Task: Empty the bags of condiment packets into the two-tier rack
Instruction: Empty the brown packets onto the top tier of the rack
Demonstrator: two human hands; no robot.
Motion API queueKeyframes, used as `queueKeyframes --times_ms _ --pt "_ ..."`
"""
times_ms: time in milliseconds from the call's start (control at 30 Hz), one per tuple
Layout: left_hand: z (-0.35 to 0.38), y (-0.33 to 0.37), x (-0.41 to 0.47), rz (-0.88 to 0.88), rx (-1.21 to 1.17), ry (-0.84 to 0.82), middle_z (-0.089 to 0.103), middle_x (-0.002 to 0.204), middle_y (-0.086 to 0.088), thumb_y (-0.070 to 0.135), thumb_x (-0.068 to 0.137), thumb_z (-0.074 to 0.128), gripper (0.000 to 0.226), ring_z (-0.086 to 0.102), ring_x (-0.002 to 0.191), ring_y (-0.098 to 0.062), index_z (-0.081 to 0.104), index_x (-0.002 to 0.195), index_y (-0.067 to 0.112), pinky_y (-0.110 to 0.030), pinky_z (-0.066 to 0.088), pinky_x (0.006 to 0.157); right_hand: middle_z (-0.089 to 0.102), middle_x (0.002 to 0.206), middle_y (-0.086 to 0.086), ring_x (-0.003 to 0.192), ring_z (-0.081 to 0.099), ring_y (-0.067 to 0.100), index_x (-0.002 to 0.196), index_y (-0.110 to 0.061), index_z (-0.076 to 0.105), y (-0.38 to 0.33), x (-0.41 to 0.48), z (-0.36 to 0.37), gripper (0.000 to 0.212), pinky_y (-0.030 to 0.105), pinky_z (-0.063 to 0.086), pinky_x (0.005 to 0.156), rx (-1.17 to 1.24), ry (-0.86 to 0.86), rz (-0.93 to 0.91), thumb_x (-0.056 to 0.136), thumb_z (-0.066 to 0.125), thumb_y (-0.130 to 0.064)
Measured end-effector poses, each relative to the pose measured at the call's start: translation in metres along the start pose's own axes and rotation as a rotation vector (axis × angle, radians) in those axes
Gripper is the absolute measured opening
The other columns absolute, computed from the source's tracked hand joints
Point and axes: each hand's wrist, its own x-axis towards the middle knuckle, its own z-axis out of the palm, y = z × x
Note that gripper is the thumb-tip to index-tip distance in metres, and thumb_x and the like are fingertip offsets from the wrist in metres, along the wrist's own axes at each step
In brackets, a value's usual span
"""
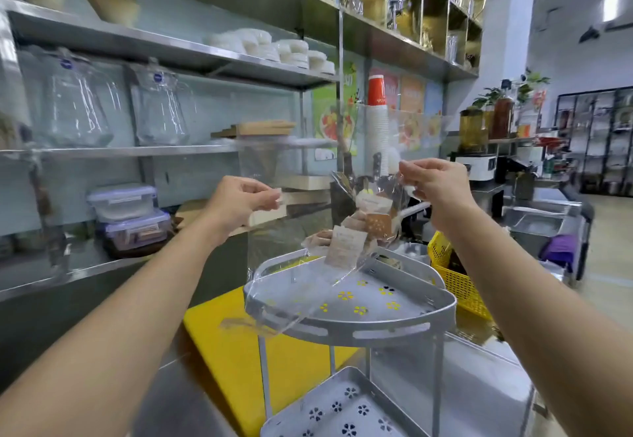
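**Two Hands Holding Bag Over Upper Tier**

Your left hand (251,197) and right hand (433,185) pinch the clear bag (308,265) inverted above the rack (359,328); packets (344,245) are sliding out. Risk: packets overshoot the low rim. The yellow basket (455,282) stands just beside the rack.

The rack's lower tier (342,406) is cut off by the bottom edge.

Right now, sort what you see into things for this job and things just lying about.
For the job: clear bag, packets, rack top tier, rack bottom tier, left hand, right hand.

Lying about: yellow basket, yellow board, lidded boxes, paper cups.
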Motion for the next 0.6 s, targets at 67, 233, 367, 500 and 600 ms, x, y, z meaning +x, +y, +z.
queueKeyframes --times_ms 67,233,367,500,600 --pt "0.005 0.009 0.004 0.017 -0.009 0.041 0.071 0.070 -0.008 0.017 0.079 0.070 0.010 0.066 0.055 -0.007 0.070 0.073 0.009 -0.026 0.052 0.057 0.062 0.069 0.005 0.060 0.055 0.012 0.066 -0.012 0.061 -0.011 0.007 0.002 0.015 0.017 0.043 0.052 0.033 0.026 -0.014 0.080 0.068 -0.012" --pt "0.019 0.016 0.008 0.012 -0.006 0.110 0.065 0.070 -0.008 0.015 0.081 0.068 0.012 0.057 0.050 -0.006 0.066 0.071 0.009 -0.023 0.050 0.050 0.060 0.067 0.005 0.055 0.055 0.010 0.065 -0.011 0.060 -0.013 0.014 0.002 0.018 0.008 0.041 0.038 0.036 0.058 -0.006 0.082 0.067 -0.010" --pt "0.027 0.007 0.005 -0.019 0.019 0.079 0.063 0.071 -0.005 0.010 0.078 0.071 0.011 0.056 0.060 -0.009 0.066 0.086 0.004 -0.017 0.042 0.047 0.061 0.069 0.003 0.057 0.055 0.009 0.072 -0.010 0.062 0.004 0.014 -0.002 0.012 0.014 0.044 0.048 0.087 0.073 0.034 0.080 0.068 -0.016" --pt "0.026 -0.009 -0.002 -0.082 0.056 0.004 0.060 0.076 -0.005 0.005 0.075 0.072 0.012 0.052 0.063 -0.010 0.063 0.079 0.011 -0.014 0.040 0.052 0.062 0.079 0.003 0.069 0.057 0.013 0.106 0.000 0.061 0.027 0.007 -0.013 0.038 0.022 0.044 0.062 0.037 -0.036 0.090 0.078 0.070 -0.024" --pt "0.024 -0.024 -0.007 -0.172 0.071 -0.061 0.063 0.082 -0.004 0.012 0.074 0.074 0.016 0.056 0.071 -0.012 0.063 0.086 0.014 -0.023 0.040 0.061 0.065 0.090 0.008 0.084 0.059 0.019 0.108 -0.002 0.062 0.048 -0.008 -0.023 0.037 0.028 0.044 0.073 -0.123 -0.244 0.157 0.078 0.069 -0.022"
